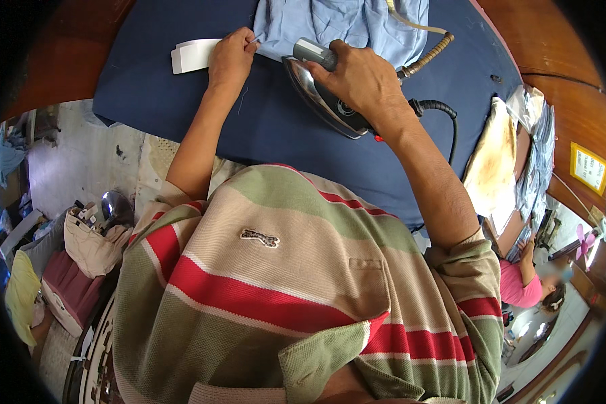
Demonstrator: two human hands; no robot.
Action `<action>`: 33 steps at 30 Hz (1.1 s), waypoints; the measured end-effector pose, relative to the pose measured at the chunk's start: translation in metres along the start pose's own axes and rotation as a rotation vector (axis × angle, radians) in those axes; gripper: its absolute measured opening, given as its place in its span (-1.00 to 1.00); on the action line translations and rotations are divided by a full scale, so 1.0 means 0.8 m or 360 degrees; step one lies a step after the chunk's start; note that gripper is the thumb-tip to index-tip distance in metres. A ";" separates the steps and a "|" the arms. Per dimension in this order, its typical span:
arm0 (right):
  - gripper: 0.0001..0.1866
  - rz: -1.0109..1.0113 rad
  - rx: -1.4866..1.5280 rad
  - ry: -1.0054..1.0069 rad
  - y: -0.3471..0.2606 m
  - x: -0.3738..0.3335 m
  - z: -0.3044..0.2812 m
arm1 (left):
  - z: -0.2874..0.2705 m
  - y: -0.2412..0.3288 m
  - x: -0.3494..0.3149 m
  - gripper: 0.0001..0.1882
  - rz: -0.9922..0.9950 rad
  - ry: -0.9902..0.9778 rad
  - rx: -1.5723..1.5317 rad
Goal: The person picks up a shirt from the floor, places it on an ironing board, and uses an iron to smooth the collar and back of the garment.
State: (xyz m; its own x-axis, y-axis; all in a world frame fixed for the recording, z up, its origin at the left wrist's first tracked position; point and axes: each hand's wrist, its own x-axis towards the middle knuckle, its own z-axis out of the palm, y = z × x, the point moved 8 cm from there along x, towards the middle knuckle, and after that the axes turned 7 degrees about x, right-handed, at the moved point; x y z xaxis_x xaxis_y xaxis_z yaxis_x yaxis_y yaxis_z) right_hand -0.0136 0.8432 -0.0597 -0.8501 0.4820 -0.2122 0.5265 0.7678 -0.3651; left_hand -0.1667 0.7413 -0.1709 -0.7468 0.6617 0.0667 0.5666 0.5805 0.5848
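Note:
My right hand [367, 79] is wrapped round the grey handle of a steam iron [320, 101], which rests on a padded dark blue surface [269, 124]. The iron's pointed tip is at the near left edge of a light blue garment [316, 20]. At that garment's left corner my left hand [230, 59] is closed, its thumb and fingertips pinching the cloth edge. A folded white card [194, 55] juts out to the left from beside or under this hand; I cannot tell if the fingers also touch it.
A ribbed steam hose [427, 57] and a black cord [455, 128] run off the iron's right side. Stained cream cloth [490, 158] and blue garments [537, 161] hang at the right edge. Another person in a pink top [520, 283] is at the lower right. Bundled fabrics [91, 246] lie lower left.

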 end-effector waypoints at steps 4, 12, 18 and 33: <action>-0.47 -0.0021 -0.0045 -0.0032 -0.005 0.005 0.004 | 0.000 0.003 0.000 -0.88 -0.0056 -0.0053 -0.0075; -0.47 -0.0138 -0.0071 -0.0031 -0.020 0.014 0.005 | 0.002 0.000 0.005 -0.88 0.0007 -0.0066 -0.0087; -0.45 0.0008 -0.0058 -0.0074 0.001 -0.009 0.005 | 0.003 -0.006 0.004 -0.86 0.0028 -0.0065 -0.0116; -0.41 -0.0067 -0.0045 0.0019 -0.014 0.013 0.013 | 0.004 -0.010 0.005 -0.88 0.0083 0.0045 -0.0156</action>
State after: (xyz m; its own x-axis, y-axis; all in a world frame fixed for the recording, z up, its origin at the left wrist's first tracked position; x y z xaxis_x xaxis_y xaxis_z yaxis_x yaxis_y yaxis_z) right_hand -0.0285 0.8350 -0.0669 -0.8713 0.4539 -0.1867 0.4907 0.7989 -0.3477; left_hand -0.1728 0.7407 -0.1780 -0.7273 0.6756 0.1211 0.5694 0.4953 0.6561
